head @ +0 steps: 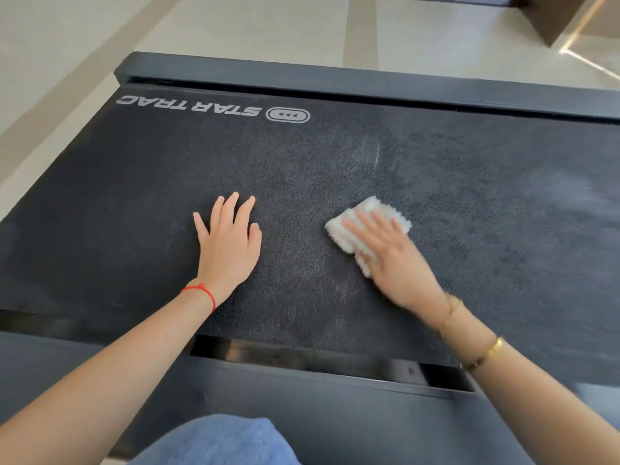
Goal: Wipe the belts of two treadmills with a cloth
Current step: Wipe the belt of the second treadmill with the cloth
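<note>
A black textured treadmill belt (335, 169) with a white "STAR TRAC" logo fills the head view. My left hand (228, 243) lies flat on the belt left of centre, fingers spread and straight, holding nothing. My right hand (392, 260) presses a folded white fluffy cloth (369, 209) onto the belt right of centre, fingers straight over it. The hand covers the cloth's near part. Pale smear marks show on the belt beyond the cloth.
Dark side rails run along the far edge (369, 78) and the near edge (302, 397) of the belt. Pale tiled floor (235, 25) lies beyond. A brown block (557, 18) stands at the top right. My blue-clad knee (221, 441) is at the bottom.
</note>
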Tool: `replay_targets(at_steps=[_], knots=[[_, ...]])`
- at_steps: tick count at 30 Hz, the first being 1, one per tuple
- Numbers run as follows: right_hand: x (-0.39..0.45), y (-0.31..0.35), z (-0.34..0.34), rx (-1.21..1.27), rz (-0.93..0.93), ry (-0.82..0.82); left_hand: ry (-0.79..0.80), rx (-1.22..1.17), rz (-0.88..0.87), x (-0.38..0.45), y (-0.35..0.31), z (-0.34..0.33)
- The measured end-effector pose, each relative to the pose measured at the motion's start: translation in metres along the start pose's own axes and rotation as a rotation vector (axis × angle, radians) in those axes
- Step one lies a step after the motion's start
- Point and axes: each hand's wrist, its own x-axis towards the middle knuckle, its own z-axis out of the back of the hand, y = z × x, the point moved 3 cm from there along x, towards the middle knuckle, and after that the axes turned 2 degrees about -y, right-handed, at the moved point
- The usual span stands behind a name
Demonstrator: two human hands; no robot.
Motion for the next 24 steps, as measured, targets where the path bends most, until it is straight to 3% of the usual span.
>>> replay_targets(at_steps=[3,5,10,14,16,21,24], knots=[[0.028,-0.031,0.005,-0.054,-0.229,-0.025,0.003,-0.016,-0.041,0.007,-0.015,-0.005],[0.023,-0.020,0.000,0.045,-0.254,-0.009,0.011,-0.033,-0.082,0.013,-0.029,-0.009],[-0.052,0.059,-0.010,0.158,0.071,0.094,0.025,-0.079,-0.158,0.030,-0.059,-0.019],[-0.067,0.056,-0.004,0.143,0.190,0.162,0.044,-0.098,-0.184,0.043,-0.076,-0.024],[-0.058,0.034,0.000,0.118,0.124,0.159,0.056,-0.100,-0.187,0.046,-0.083,-0.026],[-0.020,-0.056,0.017,-0.009,-0.260,0.051,0.063,-0.090,-0.185,0.051,-0.097,-0.030],[-0.005,-0.067,0.016,-0.035,-0.416,-0.008,0.064,-0.087,-0.169,0.054,-0.105,-0.035]])
